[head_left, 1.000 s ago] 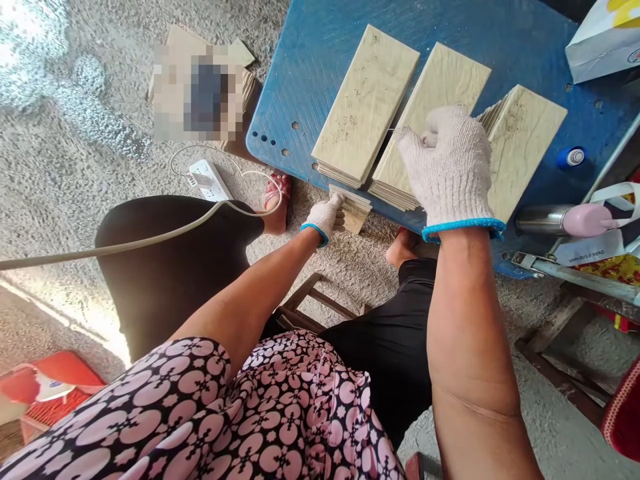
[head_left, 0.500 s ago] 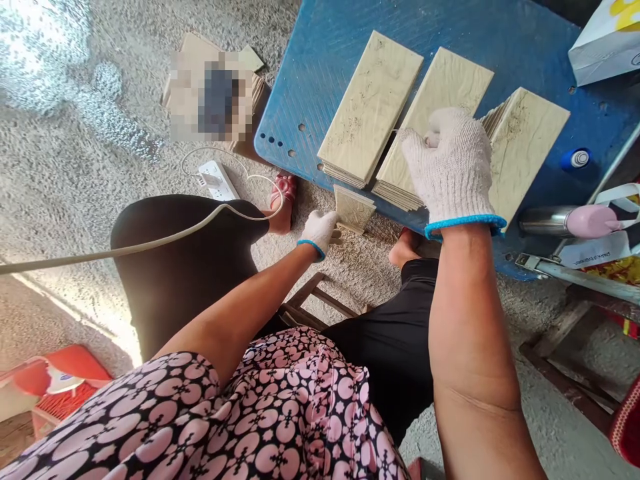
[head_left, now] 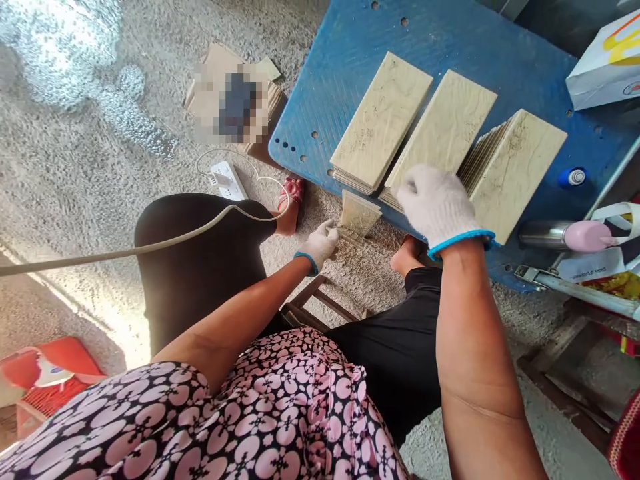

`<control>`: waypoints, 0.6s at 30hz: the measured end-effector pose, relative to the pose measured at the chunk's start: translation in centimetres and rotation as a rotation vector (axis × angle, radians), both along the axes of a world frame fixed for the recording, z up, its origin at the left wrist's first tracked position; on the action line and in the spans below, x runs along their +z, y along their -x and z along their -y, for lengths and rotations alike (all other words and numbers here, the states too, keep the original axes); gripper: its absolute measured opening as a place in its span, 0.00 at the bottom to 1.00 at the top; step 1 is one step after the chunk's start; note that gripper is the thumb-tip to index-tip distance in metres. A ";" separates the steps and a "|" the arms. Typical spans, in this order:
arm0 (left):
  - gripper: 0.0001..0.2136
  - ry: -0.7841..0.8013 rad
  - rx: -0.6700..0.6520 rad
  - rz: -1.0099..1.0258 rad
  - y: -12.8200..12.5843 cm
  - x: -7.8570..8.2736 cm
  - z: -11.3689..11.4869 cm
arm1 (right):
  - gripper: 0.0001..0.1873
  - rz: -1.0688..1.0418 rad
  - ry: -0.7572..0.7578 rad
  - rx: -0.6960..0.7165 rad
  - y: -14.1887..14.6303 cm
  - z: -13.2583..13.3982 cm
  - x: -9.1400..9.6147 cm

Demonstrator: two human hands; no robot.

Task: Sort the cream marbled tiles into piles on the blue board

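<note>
Rough concrete floor (head_left: 75,200) fills the left of my feed, with some red plastic (head_left: 65,360) cut off at 8 o'clock and, at 11, a pixelated patch hiding whatever sits on the cardboard (head_left: 220,57). Dead centre is my gloved left hand (head_left: 320,245), fingers loosely spread and, far as I can see, nothing in them. Just off its 2 o'clock are some thin pale pieces (head_left: 360,212), fanned apart by the edge of the blue table (head_left: 340,53); can't tell if my fingertips touch them or what's propping them up. I'd call this step handling those loose pieces, and I reckon the next move calls for a light, square pinch, since they look flimsy. Then the board stacks: left stack (head_left: 383,120) at 1 o'clock, middle stack (head_left: 447,113) at 2. My right hand (head_left: 437,200) is curled over the middle one's near end, fingertips out of sight, so no clue if it's gripping. Right stack (head_left: 520,173) sits between 2 and 3; the bag (head_left: 600,67) beyond is cropped.
</note>
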State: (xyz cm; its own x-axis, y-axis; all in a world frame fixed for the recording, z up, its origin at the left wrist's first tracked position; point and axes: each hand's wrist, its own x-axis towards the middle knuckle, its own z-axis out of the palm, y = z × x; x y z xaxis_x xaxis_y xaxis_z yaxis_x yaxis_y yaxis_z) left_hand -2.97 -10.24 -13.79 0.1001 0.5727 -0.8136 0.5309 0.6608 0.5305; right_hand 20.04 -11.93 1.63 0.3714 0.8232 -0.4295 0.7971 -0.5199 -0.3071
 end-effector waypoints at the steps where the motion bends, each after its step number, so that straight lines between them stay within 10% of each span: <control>1: 0.26 0.015 0.014 0.006 0.1 0.0 0.2 | 0.13 -0.009 0.058 0.048 0.5 0.1 -0.3; 18: 0.35 0.298 0.329 0.183 -1.0 -0.4 1.9 | 0.21 0.103 0.431 0.195 5.3 -1.1 -10.7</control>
State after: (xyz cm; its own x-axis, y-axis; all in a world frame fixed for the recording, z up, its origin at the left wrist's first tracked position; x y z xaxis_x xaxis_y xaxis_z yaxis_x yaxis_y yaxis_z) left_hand -1.94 -12.18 -14.16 0.1100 0.3422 -0.9332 0.1837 0.9157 0.3575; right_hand 14.76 -10.79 -9.03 0.2860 0.6365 -0.7163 0.9074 -0.4200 -0.0110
